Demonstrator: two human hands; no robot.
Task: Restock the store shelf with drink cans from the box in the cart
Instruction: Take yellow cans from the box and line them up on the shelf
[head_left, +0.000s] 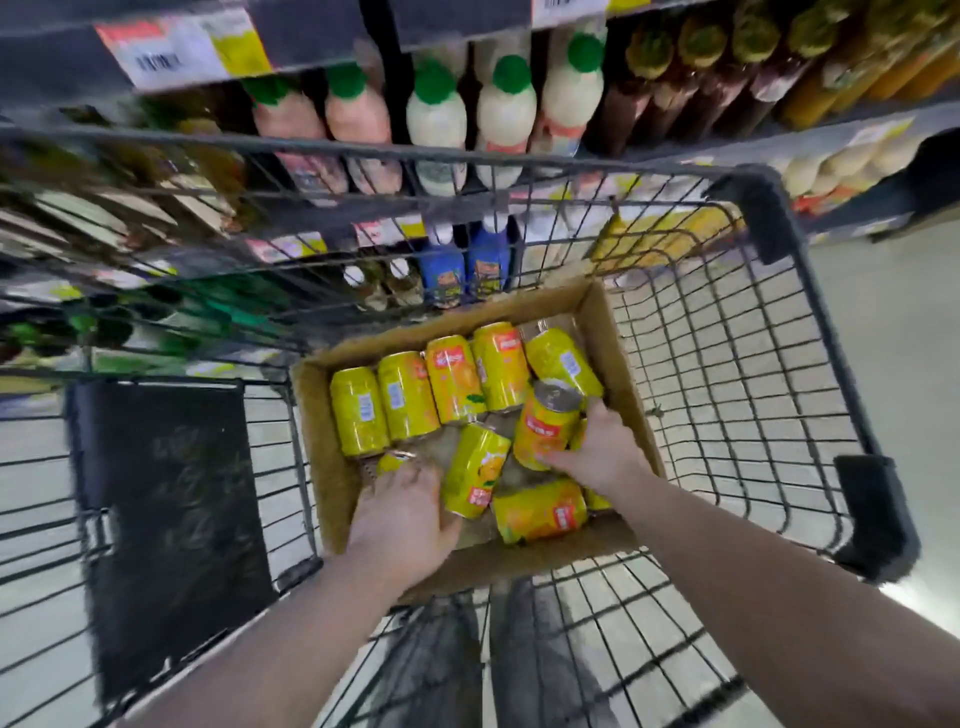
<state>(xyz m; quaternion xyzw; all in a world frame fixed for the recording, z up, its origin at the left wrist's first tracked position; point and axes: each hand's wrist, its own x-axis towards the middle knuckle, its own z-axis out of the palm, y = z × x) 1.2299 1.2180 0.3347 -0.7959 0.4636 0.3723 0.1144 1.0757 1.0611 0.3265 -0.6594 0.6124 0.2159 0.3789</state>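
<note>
Down in the cardboard box (322, 415) inside the cart (763, 218), the right hand (602, 447) grips a yellow can (550, 421), the left hand (405, 514) covers a second can (395, 460), grip unclear; one-handed lifting could drop either.

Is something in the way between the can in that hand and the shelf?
Yes. The can the right hand grips sits low in the box, and the cart's wire wall rises between it and the shelf. It probably has to go up over the rim first.
</note>
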